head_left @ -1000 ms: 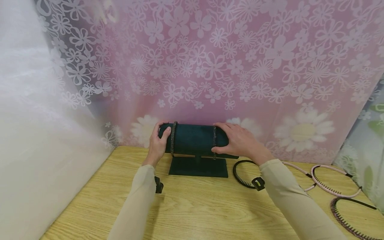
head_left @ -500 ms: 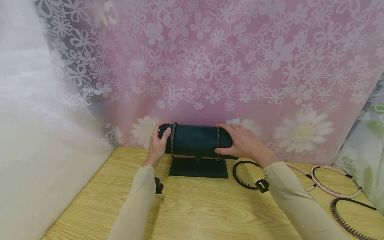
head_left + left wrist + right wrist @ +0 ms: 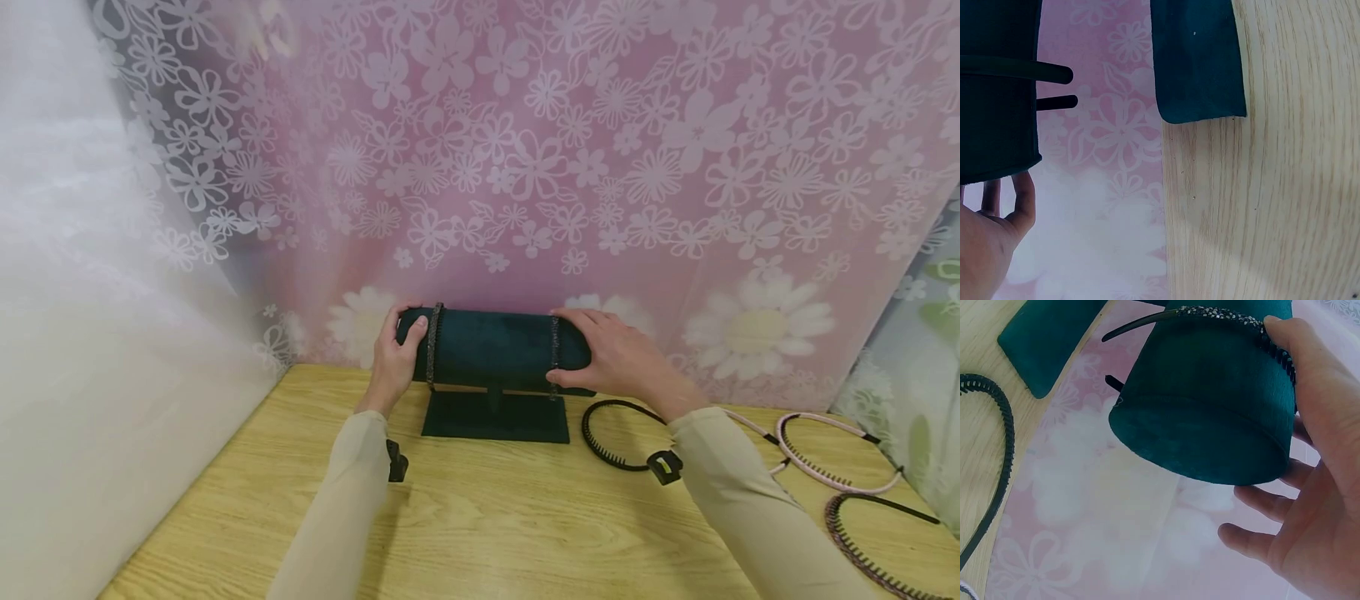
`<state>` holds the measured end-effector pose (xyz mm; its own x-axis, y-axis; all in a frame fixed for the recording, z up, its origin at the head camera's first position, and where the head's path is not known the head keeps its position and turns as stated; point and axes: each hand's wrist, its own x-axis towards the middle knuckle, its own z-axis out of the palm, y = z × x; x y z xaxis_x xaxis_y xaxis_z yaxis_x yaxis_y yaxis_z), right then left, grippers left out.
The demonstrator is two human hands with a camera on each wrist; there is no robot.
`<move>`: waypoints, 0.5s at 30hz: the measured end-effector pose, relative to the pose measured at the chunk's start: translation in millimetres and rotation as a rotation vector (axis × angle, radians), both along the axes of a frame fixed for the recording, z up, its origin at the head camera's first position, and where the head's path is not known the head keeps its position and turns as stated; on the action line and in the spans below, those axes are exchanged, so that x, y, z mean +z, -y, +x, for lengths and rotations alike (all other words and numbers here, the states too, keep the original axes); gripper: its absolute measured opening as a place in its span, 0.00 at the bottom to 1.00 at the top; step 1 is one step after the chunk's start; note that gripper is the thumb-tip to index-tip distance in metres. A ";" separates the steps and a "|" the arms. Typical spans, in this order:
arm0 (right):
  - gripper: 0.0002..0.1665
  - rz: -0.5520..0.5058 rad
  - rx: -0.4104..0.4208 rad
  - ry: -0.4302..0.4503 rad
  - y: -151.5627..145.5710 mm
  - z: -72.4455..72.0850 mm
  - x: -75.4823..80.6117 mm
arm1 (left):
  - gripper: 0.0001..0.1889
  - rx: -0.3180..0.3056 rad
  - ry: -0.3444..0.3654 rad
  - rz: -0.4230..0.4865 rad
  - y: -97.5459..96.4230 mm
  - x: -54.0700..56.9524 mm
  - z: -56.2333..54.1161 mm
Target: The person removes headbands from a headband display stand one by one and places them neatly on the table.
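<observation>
A dark green velvet headband stand (image 3: 495, 350), a horizontal roll on a flat base, stands at the back of the table. My left hand (image 3: 392, 367) grips the roll's left end, thumb in front and fingers behind. Beside that thumb a dark sparkly headband (image 3: 432, 350) sits over the roll; its two tips jut out below in the left wrist view. Toward the other end, my right hand (image 3: 618, 357) holds a second headband (image 3: 1216, 312), glittery and toothed inside, around the roll. The right thumb presses on its front and the fingers reach over the back.
On the wooden table (image 3: 480, 517), a black toothed headband (image 3: 600, 454) lies right of the base. Pink headbands (image 3: 817, 475) and a dark patterned one (image 3: 847, 542) lie farther right. A pink floral curtain (image 3: 525, 167) hangs right behind the stand.
My right hand has slid the second headband to the right along the roll, toward its end. The left hand and the stand have stayed put.
</observation>
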<state>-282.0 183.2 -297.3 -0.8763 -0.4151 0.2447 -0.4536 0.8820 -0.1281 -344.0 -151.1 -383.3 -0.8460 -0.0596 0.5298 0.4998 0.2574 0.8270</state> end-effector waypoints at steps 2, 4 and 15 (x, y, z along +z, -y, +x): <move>0.56 -0.011 0.006 0.002 -1.9 0.0 -0.4 | 0.26 0.003 -0.009 -0.008 0.2 0.5 -0.3; 0.56 -0.019 0.011 0.006 -3.5 0.1 -0.8 | 0.27 0.001 -0.011 -0.013 0.2 0.7 -0.2; 0.57 -0.026 0.007 0.022 -9.7 1.4 -2.3 | 0.26 -0.004 0.009 -0.002 0.1 0.4 -0.5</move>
<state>-280.6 192.9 -299.6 -0.8786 -0.4153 0.2357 -0.4567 0.8750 -0.1607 -344.5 -151.2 -382.9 -0.8509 -0.0549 0.5225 0.4937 0.2568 0.8309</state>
